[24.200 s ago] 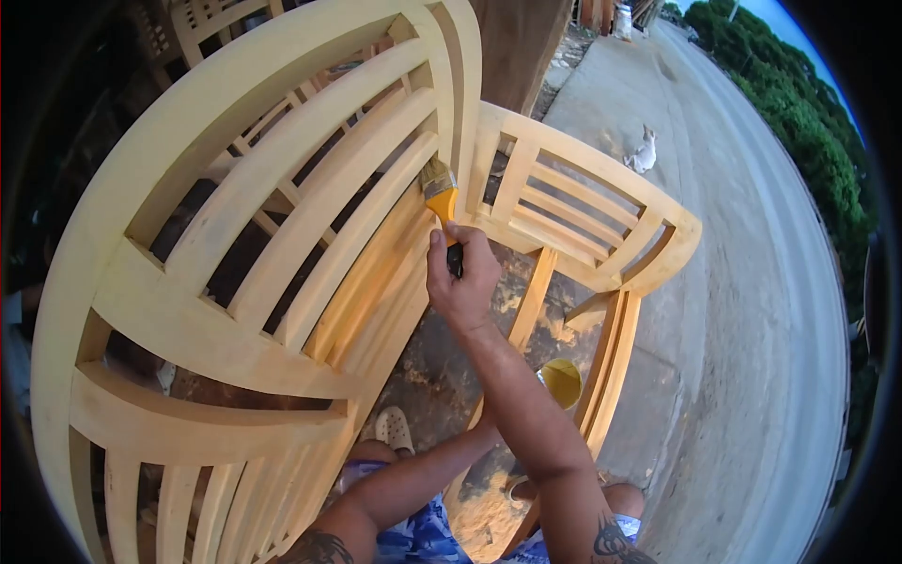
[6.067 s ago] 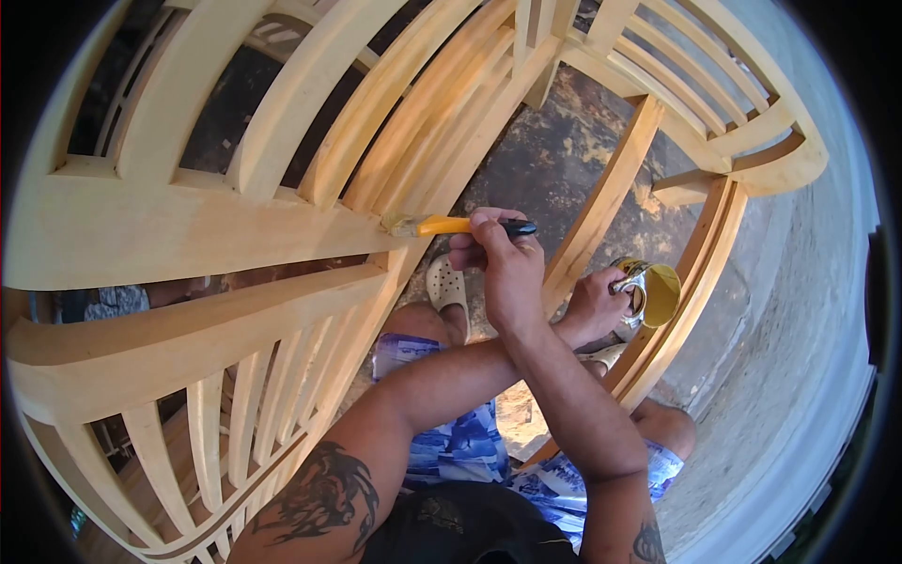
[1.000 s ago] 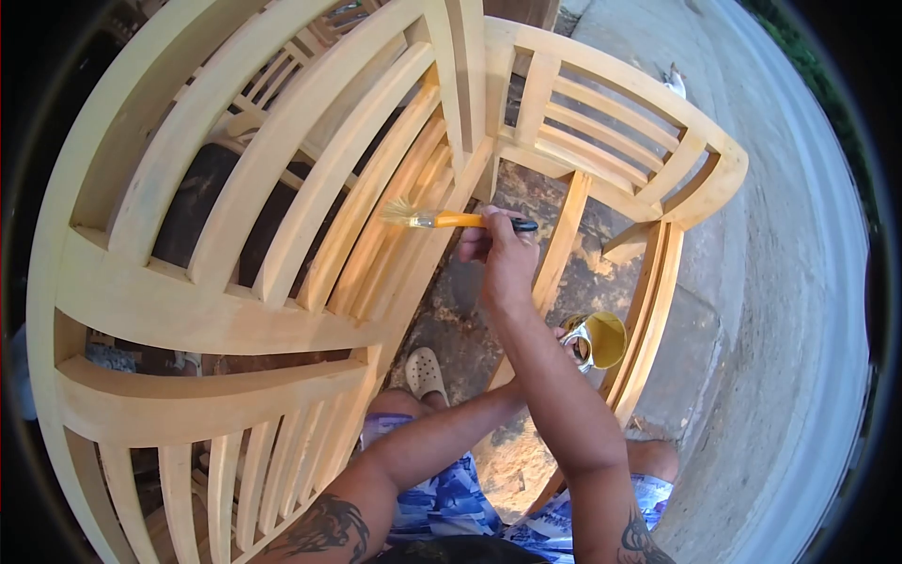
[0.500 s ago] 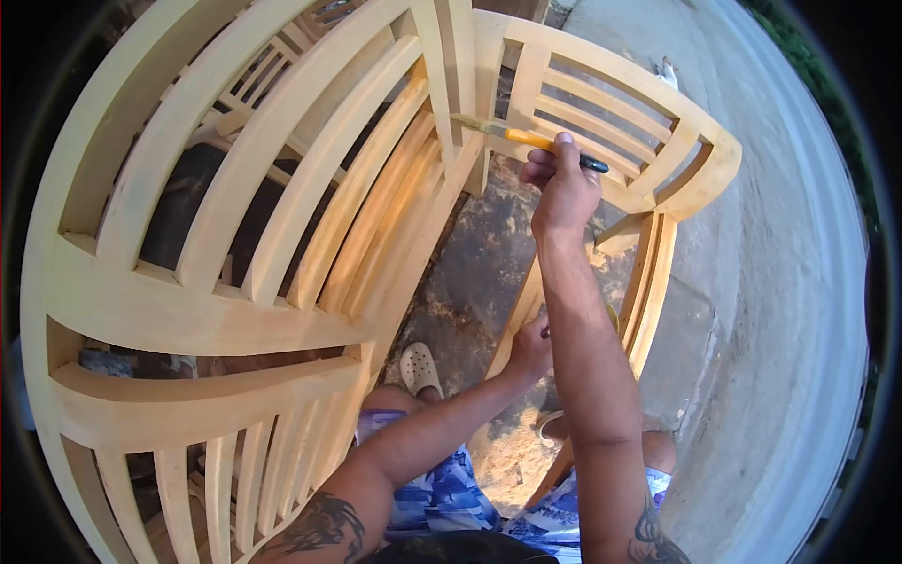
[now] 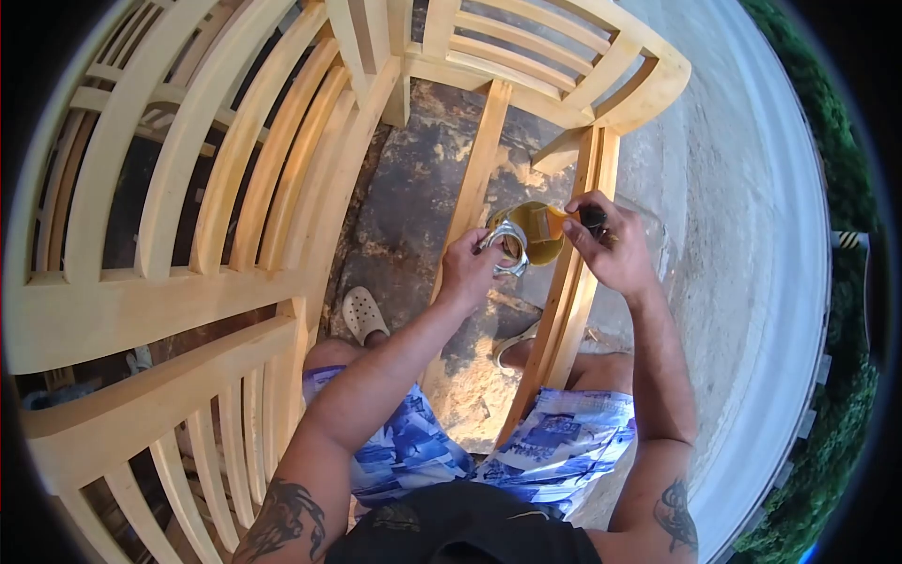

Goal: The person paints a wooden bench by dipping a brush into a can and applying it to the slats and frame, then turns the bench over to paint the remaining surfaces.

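My left hand is closed on the handle of a metal cup, which is tilted and holds a yellowish liquid. My right hand is wrapped round a paintbrush with a dark handle end and a yellow middle; its bristles reach into the cup. Both hands are over the seat opening of a pale wooden bench frame. The bench's front rail runs just beneath the right hand and the cup.
Curved back slats rise on the left, and a slatted armrest side stands at the top. A shod foot is on the stained ground inside the frame. Grey pavement and greenery lie to the right.
My right hand has come down from the slatted corner, bringing the brush to the cup. The cup and left hand now show fully, and the view has shifted.
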`<action>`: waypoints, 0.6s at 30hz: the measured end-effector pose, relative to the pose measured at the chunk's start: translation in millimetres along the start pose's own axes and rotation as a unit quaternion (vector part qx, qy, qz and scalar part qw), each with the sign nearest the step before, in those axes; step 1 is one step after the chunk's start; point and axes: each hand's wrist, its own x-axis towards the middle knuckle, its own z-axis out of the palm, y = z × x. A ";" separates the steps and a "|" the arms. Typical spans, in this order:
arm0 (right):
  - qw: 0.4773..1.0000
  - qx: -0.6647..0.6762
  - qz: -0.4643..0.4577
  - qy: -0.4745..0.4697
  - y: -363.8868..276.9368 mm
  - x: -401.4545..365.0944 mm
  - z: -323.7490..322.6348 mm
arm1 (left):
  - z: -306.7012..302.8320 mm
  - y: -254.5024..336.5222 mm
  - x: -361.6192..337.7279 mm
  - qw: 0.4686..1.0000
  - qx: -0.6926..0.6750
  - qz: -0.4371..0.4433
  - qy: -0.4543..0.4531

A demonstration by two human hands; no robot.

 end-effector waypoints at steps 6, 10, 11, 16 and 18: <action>0.988 -0.114 -0.102 -0.028 51.7 5.3 64.7 | 0.3 2.2 -0.9 1.000 -0.001 0.000 -0.003; 0.999 -0.031 -0.026 -0.010 40.1 3.1 54.8 | -3.1 -0.6 2.6 1.000 0.003 0.005 -0.002; 1.000 0.006 0.017 -0.001 32.1 0.3 46.0 | -3.3 0.0 2.6 1.000 0.004 0.005 0.002; 0.996 0.040 0.064 0.043 36.7 -18.0 21.1 | -3.1 3.6 2.7 1.000 -0.012 0.004 0.004; 0.995 0.024 0.065 0.066 43.5 -25.9 14.8 | -4.5 5.6 2.9 1.000 -0.015 0.006 0.007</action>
